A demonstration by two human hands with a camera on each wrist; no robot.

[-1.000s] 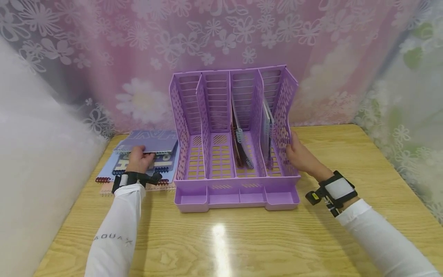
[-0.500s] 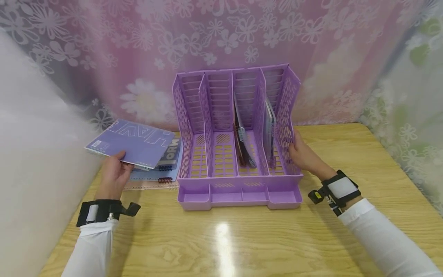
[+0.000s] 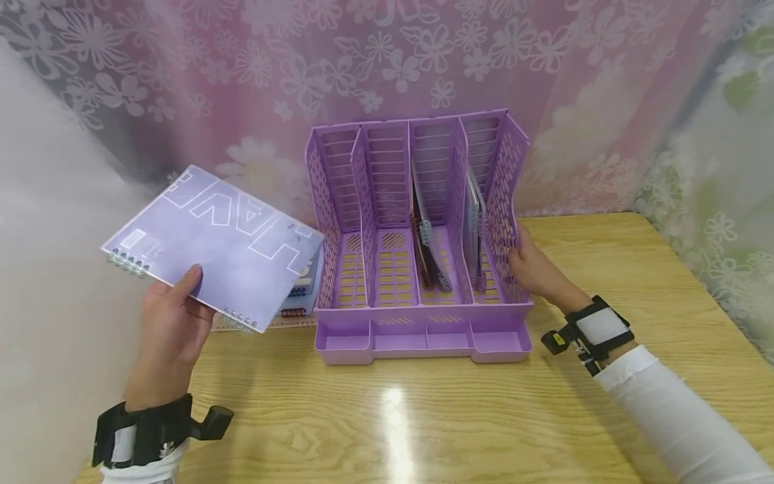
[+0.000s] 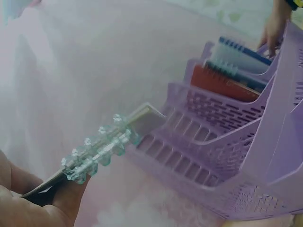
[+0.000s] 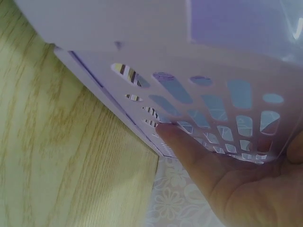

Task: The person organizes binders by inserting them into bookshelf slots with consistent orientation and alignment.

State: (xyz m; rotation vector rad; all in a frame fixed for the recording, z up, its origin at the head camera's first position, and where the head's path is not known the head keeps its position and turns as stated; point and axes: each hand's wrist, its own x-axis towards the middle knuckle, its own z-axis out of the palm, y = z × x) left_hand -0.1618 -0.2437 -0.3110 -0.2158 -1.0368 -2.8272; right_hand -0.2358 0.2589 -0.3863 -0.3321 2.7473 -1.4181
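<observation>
My left hand [image 3: 175, 323] pinches a purple spiral notebook [image 3: 218, 242] by its bound lower edge, thumb on the cover. The notebook is held tilted above the table, left of a purple desktop file organizer [image 3: 423, 326]. Clear coils [image 4: 102, 151] of its binding show in the left wrist view. My right hand [image 3: 541, 269] grips the organizer's right side wall; in the right wrist view one finger [image 5: 189, 153] lies along the slotted panel [image 5: 208, 113]. Notebooks [image 3: 426, 252] stand in the third slot and more notebooks [image 3: 474, 235] in the rightmost one.
Under the lifted notebook, a stack of spiral notebooks [image 3: 308, 286] lies on the wooden table [image 3: 314, 417], mostly hidden, beside the organizer's left wall. Shallow trays [image 3: 341, 344] run along the organizer's front. A floral curtain [image 3: 393, 60] hangs behind the table, close to the organizer's back.
My left hand has lifted the purple notebook off the stack and drawn it left and toward me, tilting it. The right hand stays on the organizer's side wall.
</observation>
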